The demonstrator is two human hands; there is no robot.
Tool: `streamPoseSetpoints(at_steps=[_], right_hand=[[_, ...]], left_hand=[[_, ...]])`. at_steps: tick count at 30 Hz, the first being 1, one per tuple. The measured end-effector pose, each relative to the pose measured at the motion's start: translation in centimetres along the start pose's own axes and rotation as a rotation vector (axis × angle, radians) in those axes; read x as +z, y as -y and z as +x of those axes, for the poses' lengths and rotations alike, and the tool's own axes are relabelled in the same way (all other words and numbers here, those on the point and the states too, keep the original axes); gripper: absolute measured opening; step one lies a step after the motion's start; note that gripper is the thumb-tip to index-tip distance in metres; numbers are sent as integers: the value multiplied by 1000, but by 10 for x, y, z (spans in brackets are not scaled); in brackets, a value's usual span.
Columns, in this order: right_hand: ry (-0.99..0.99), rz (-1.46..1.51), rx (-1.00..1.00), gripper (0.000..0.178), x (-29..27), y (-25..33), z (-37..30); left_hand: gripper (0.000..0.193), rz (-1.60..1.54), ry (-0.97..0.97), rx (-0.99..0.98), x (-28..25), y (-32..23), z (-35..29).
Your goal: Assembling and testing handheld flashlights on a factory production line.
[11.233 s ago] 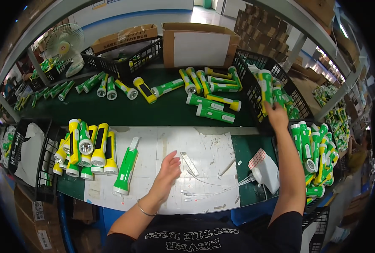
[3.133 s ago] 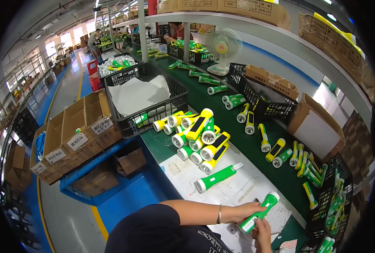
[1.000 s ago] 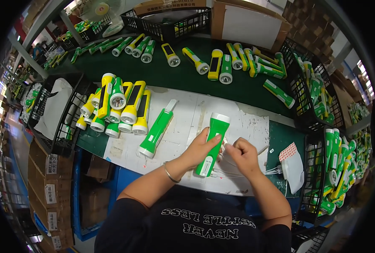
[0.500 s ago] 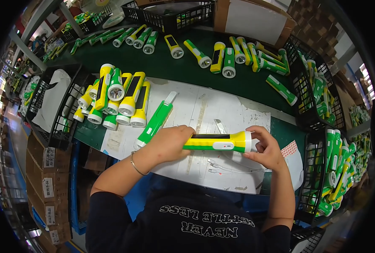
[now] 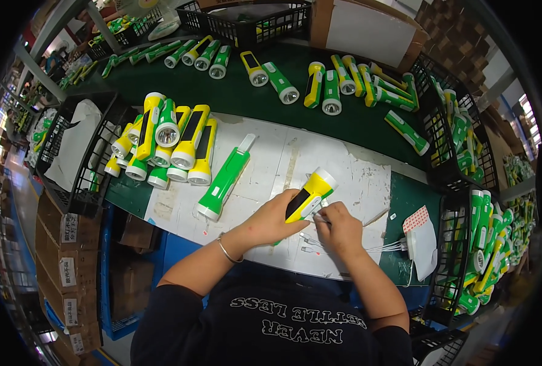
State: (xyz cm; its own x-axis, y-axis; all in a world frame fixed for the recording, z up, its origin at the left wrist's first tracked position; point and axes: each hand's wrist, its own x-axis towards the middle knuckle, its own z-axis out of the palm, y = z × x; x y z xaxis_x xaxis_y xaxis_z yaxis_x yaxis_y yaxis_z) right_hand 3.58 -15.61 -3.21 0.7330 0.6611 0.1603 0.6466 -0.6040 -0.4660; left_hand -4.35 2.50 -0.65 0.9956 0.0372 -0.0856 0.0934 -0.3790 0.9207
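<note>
My left hand (image 5: 269, 221) is wrapped around a yellow and green flashlight (image 5: 312, 194), which has a dark panel along its body. The flashlight is tilted, its white-rimmed head pointing away and to the right. Against its right side, my right hand (image 5: 341, 228) is closed in a pinch; what the fingertips hold is too small to make out. White charging cables (image 5: 374, 247) run beneath the right hand, with loose plugs (image 5: 308, 244) on the white work surface. Left of my hands lies a green flashlight (image 5: 225, 183) with a pale piece sticking out at its far end.
A pile of flashlights (image 5: 167, 137) sits at the left, beside a black crate (image 5: 94, 152). More flashlights lie along the dark green strip (image 5: 234, 97) at the back. Black crates (image 5: 451, 244) full of flashlights stand at the right. A white pouch-like item (image 5: 422, 244) lies near them.
The flashlight has swung from level to tilted. My right hand has left its head end and come in to its side. A flashlight at the back centre has shifted and turned.
</note>
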Motion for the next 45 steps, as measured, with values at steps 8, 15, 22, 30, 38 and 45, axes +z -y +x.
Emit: streamPoseSetpoints(at_steps=[8, 15, 22, 30, 38, 45], right_hand=[[186, 959, 284, 14, -36, -18, 11], [237, 1092, 415, 14, -33, -26, 7], [223, 1066, 398, 11, -28, -27, 8], [216, 1078, 373, 12, -41, -22, 12], [275, 621, 140, 49, -34, 4, 3], [-589, -175, 585, 47, -182, -143, 82]], left_hand=[[61, -8, -20, 23, 19, 1, 7], [57, 266, -179, 49, 28, -13, 6], [53, 426, -245, 103, 30, -14, 6], [54, 331, -263, 120, 27, -14, 13], [46, -869, -97, 33, 40, -21, 23], [51, -918, -37, -43, 31, -9, 11]])
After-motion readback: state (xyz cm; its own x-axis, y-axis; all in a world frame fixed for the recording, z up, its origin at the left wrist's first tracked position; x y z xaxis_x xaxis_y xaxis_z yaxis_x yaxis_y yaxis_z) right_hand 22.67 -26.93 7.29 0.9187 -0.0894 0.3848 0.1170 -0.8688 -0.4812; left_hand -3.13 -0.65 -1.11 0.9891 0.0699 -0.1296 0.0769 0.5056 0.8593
